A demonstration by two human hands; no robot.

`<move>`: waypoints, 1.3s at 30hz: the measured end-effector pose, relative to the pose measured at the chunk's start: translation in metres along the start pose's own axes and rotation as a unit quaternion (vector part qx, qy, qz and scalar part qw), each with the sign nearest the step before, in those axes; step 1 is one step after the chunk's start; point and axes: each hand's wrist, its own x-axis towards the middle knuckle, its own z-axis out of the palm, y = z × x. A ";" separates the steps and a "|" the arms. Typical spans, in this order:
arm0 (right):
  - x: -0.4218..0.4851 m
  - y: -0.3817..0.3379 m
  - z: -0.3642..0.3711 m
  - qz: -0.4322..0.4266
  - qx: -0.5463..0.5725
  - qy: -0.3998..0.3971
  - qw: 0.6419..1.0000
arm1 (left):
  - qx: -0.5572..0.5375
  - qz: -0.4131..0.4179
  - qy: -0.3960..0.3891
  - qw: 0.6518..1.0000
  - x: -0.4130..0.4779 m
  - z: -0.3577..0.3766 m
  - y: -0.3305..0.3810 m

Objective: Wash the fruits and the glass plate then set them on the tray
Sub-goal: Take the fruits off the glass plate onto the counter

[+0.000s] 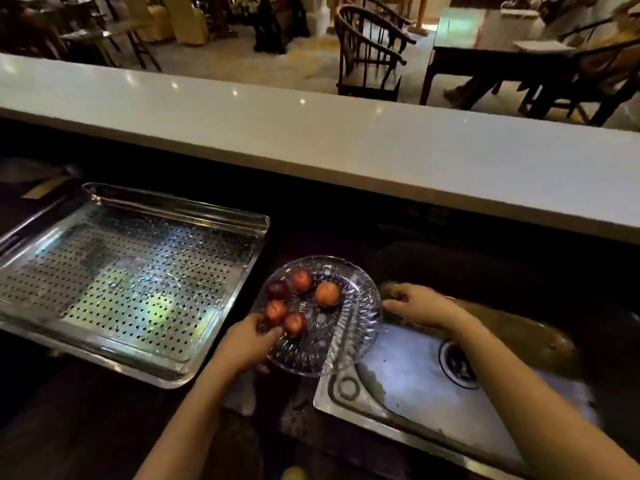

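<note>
Hands hold the plate (346, 337) between them. Tray (104, 271) lies well left, on the left hand's side. Left hand (247, 342) grips the near-left rim, thumb on top beside the fruits (327, 294). The plate is round, with no long axis, carries five fruits and overhangs the sink's left corner. Right hand (420, 306) pinches the right rim. Sink (408, 382) lies right, beneath that forearm. Judgement: washing comes first, so the move is rightward.

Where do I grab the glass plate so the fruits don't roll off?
Hold the glass plate by its rim on two opposite sides, left and right, where the left hand and right hand are. It is wide and shallow and carries five loose round fruits, so keep it level.
</note>
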 end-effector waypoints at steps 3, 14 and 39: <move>0.013 0.006 0.023 0.040 0.076 -0.025 0.996 | 0.054 -0.023 0.006 0.998 0.012 0.011 -0.016; 0.044 0.013 0.069 -0.021 0.274 0.088 0.958 | -0.168 -0.091 0.033 0.981 0.071 0.040 -0.053; -0.043 0.123 0.012 -0.028 0.385 0.260 0.885 | -0.250 -0.007 -0.069 0.966 0.015 0.091 0.068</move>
